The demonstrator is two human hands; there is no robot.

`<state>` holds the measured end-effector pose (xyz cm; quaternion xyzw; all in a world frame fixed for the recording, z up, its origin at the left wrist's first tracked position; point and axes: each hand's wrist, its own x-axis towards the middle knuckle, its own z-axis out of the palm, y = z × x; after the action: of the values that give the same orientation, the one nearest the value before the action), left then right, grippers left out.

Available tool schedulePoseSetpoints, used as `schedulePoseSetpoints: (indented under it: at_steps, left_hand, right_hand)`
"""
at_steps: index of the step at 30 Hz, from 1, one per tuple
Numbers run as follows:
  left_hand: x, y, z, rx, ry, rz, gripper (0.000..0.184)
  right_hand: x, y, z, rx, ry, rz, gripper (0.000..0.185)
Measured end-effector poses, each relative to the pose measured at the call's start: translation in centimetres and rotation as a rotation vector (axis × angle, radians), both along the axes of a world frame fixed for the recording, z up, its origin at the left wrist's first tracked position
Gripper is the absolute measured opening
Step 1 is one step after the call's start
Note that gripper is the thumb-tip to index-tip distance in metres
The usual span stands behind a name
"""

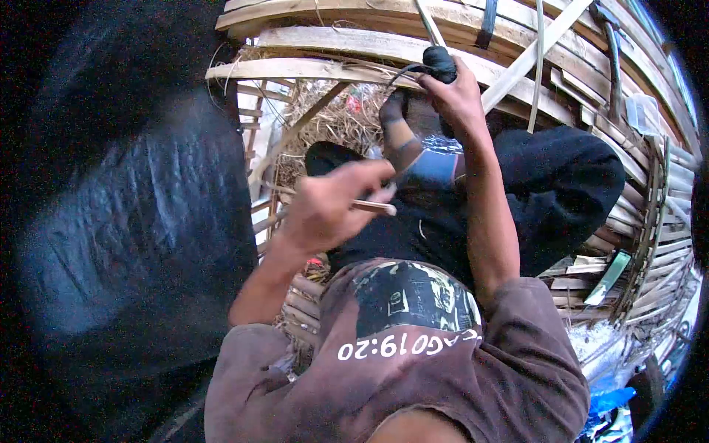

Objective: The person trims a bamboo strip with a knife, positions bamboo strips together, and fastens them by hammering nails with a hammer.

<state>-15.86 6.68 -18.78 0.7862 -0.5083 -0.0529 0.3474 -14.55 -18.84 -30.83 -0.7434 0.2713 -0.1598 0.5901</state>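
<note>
Wears brn tee (pixel 413 376) w/ print (pixel 413 299), blk pants (pixel 546 177).

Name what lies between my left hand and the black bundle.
In the head view, what looks like a foot in a banded sock lies between the left hand and the black bundle.

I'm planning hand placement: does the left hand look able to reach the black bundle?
Probably yes: the black bundle in the right hand looks partly uncovered, though the left hand holds a slim stick.
</note>
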Motion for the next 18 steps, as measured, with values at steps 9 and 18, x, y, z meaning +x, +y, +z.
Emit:
schedulePoseSetpoints:
  at_steps: [9,18]
  left_hand:
    - [-6.3,-0.5,-9.6,0.535,0.458,-0.051,0.067]
    - [-7.5,-2.2,-11.1,0.532,0.5,-0.053,0.037]
  right_hand:
    - [-1.4,-0.7,1.2,-0.024,-0.049,-0.024,0.046]
    - [-1.7,-0.6,1.8,-0.037,-0.004,0.019,0.049]
